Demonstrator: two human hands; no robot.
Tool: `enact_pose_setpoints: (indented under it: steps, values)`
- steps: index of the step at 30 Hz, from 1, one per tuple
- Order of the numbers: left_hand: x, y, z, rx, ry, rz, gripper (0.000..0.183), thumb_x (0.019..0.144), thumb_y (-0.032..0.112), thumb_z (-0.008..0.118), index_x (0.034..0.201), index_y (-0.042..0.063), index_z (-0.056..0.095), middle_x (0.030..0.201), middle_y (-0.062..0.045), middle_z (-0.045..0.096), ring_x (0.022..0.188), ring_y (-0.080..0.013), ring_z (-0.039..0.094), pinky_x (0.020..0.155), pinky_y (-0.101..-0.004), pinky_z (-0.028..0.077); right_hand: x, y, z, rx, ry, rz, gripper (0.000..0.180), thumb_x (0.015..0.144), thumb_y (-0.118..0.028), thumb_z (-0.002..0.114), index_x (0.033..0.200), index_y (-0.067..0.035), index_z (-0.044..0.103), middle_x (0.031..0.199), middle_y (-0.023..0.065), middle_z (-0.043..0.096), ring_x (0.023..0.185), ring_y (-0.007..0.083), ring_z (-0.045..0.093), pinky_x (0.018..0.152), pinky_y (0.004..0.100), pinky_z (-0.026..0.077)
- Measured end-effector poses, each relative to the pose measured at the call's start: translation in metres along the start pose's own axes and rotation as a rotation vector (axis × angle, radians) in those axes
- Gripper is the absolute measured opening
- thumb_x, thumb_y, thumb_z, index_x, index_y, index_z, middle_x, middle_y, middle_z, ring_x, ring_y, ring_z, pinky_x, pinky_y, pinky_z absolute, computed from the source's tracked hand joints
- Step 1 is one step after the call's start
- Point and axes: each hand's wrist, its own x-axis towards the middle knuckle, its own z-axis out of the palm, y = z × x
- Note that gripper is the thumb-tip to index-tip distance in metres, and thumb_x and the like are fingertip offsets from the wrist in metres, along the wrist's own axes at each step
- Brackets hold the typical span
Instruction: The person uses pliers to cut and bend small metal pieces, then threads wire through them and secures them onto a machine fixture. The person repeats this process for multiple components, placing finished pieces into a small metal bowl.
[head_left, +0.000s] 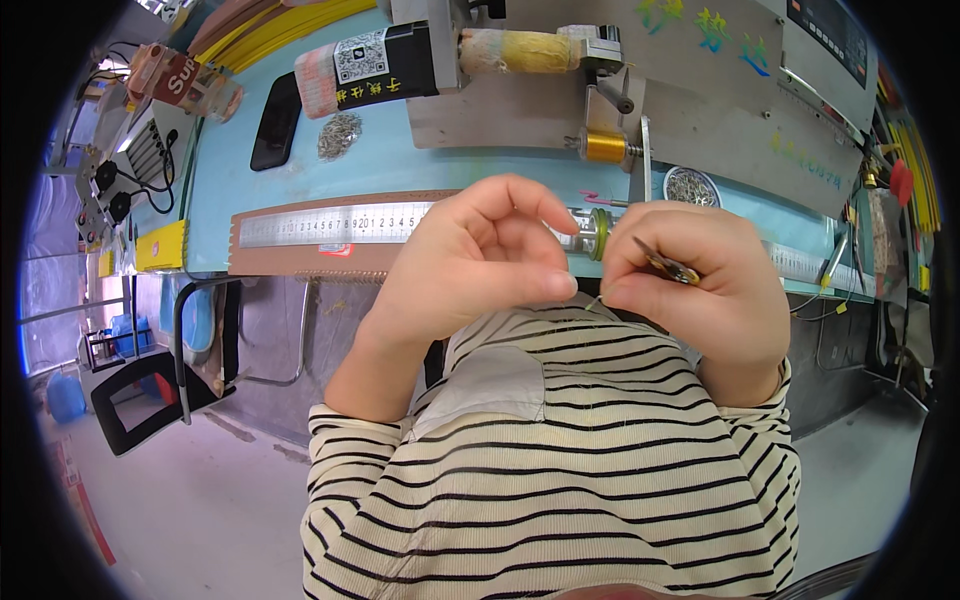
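My left hand (487, 259) is raised over the table's front edge, its fingers curled and the thumb and index fingertips apart; no object shows between them. To its right, my right hand (690, 277) is closed around a small metal tool (666, 264), perhaps thread snips, whose dark pointed tip sticks out over the fingers. A tiny thin piece (594, 302) shows at its thumb and index fingertips, too small to name. Behind both hands lie a steel ruler (322, 226) and a clear cylinder with green bands (600, 234).
A metal machine plate (510, 124) holds a spool of golden thread (606, 146). Around it are a dish of small metal parts (690, 187), a pile of similar parts (340, 136), a black phone (277, 124), a plastic bottle (184, 82) and a brown board (285, 261) along the edge.
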Motion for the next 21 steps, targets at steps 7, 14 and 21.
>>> enact_pose_setpoints:
  steps: [7,14,21]
  values:
    - [0.006,0.001,0.003,-0.003,-0.001,-0.064,0.052,0.067,-0.003,0.079,0.110,-0.002,0.050,0.075,-0.008,0.064,0.065,-0.0106,0.062,0.058,-0.0200,0.050,0.010,0.005,0.009,-0.024,-0.014,-0.029,0.007,0.075,0.005,0.064,0.076,0.001,0.058,0.070,0.0033,0.056,0.061,0.0092,0.047,0.055,0.0232,0.035]
    - [0.007,0.002,-0.002,0.034,0.011,-0.066,0.054,0.066,-0.005,0.080,0.111,-0.002,0.050,0.074,-0.007,0.064,0.064,-0.0095,0.061,0.058,-0.0184,0.049,0.009,0.003,0.015,0.158,0.007,0.249,0.006,0.077,0.002,0.067,0.078,0.000,0.061,0.075,0.0002,0.060,0.067,0.0051,0.050,0.058,0.0208,0.038]
    - [0.009,0.005,-0.003,0.036,-0.028,-0.056,0.055,0.066,-0.006,0.080,0.112,-0.002,0.050,0.073,-0.007,0.064,0.064,-0.0088,0.061,0.058,-0.0179,0.048,0.008,0.010,0.017,0.264,-0.016,0.286,0.007,0.081,-0.001,0.067,0.084,0.000,0.061,0.079,-0.0001,0.060,0.071,0.0061,0.052,0.063,0.0210,0.041]
